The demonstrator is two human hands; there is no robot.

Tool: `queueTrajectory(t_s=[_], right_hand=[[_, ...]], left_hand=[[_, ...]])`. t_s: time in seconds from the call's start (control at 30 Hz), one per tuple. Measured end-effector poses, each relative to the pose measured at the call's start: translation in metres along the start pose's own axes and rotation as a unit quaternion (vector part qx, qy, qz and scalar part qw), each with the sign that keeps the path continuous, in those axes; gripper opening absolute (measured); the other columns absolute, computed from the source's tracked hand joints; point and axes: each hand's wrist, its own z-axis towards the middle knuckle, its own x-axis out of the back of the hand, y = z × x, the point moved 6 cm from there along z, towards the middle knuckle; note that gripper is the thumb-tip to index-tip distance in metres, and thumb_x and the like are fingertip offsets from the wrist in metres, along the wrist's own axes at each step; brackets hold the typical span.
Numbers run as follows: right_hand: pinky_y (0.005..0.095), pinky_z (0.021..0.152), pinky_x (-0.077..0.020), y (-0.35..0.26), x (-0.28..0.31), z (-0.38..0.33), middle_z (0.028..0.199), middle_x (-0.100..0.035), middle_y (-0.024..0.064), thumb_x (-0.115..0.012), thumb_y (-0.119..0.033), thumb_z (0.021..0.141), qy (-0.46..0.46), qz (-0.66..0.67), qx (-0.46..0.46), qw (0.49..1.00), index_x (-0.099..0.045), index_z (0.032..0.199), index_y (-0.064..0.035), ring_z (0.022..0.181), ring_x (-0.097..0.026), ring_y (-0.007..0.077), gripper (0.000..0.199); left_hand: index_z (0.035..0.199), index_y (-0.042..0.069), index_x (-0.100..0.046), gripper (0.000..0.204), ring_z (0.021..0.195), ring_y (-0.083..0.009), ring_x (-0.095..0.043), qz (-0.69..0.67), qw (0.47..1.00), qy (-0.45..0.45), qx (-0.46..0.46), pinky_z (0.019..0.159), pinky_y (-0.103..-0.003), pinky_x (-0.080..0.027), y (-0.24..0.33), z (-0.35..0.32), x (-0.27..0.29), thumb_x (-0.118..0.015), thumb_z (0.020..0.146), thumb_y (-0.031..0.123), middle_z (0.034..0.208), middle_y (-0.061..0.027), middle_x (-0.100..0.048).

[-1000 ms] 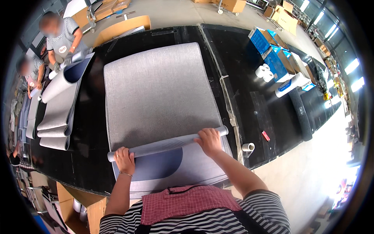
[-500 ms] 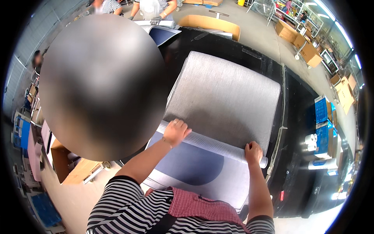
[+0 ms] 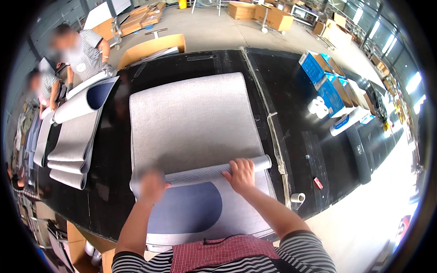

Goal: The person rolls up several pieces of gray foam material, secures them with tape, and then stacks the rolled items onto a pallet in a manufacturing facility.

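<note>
The person wears a shirt (image 3: 227, 265) banded in black and white, showing at six o'clock, with a short left sleeve (image 3: 129, 263) at seven o'clock and a short right sleeve (image 3: 302, 248) at five, both in the same stripes. Over its front lies a dusky red panel (image 3: 223, 255) crossed by a fine pale check, with a thin dark line (image 3: 214, 241) near its upper edge. The right hand (image 3: 241, 175) is ungloved; the left hand (image 3: 151, 184), at eight o'clock, is blurred.

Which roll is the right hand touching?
The striped grey roll lying across the grey mat, under the right hand; the white rolls and dark roll lie farther right, untouched.
</note>
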Motion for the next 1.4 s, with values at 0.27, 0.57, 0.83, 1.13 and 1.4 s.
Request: queueTrajectory(t_s=[0.27,0.57,0.83,1.13,1.4], right_hand=[[0.0429,0.088,-0.0487,0.014,-0.055,0.093,0.101,-0.068,0.0085,-0.051,-0.037,0.093,-0.175,-0.053,-0.108,0.977,-0.070,0.089,-0.0106,0.104,-0.062,0.0253,0.033],[0.0477,0.085,-0.0475,0.017,-0.064,0.102,0.090,-0.068,0.0114,-0.060,-0.029,0.091,-0.029,0.025,-0.047,0.998,-0.064,0.088,-0.0068,0.093,-0.063,0.0331,0.022],[0.0494,0.094,-0.0404,-0.031,-0.070,0.116,0.105,-0.067,0.0103,-0.060,-0.040,0.089,-0.165,-0.074,0.013,0.983,-0.065,0.105,-0.0099,0.105,-0.060,0.0293,0.034],[0.0457,0.097,-0.0431,-0.022,-0.082,0.172,0.106,-0.067,0.0078,-0.067,-0.034,0.089,-0.021,0.034,0.060,0.997,-0.066,0.110,-0.0106,0.106,-0.060,0.0277,0.032],[0.0442,0.111,-0.0304,-0.026,-0.095,0.195,0.129,-0.058,0.0068,-0.086,-0.055,0.063,-0.194,-0.048,0.055,0.978,-0.054,0.133,-0.0155,0.128,-0.049,0.0254,0.087]], left_hand=[[0.091,0.006,-0.067,0.026,0.089,-0.0356,-0.062,-0.013,0.995,0.095,-0.010,0.080,-0.048,-0.048,-0.019,0.063,0.025,-0.055,0.093,0.029,0.090,-0.0140,-0.064],[0.100,0.007,-0.067,0.040,0.107,-0.0267,-0.057,-0.055,0.998,0.025,0.026,0.093,-0.042,-0.044,0.019,0.085,0.022,-0.051,0.097,0.044,0.105,-0.0064,-0.064],[0.094,0.009,-0.069,0.038,0.104,-0.0263,-0.060,-0.028,0.997,0.070,-0.025,0.091,-0.041,-0.047,0.018,0.114,0.033,-0.047,0.099,0.040,0.099,-0.0089,-0.064],[0.084,0.008,-0.073,0.045,0.092,-0.0312,-0.066,0.069,0.992,0.106,-0.001,0.076,-0.045,-0.054,0.025,0.179,0.047,-0.041,0.102,0.035,0.089,-0.0121,-0.070],[0.093,0.007,-0.069,0.042,0.097,-0.0329,-0.063,-0.049,0.995,0.051,-0.064,0.085,-0.047,-0.050,0.025,0.230,0.050,-0.048,0.098,0.043,0.097,-0.0145,-0.067]])
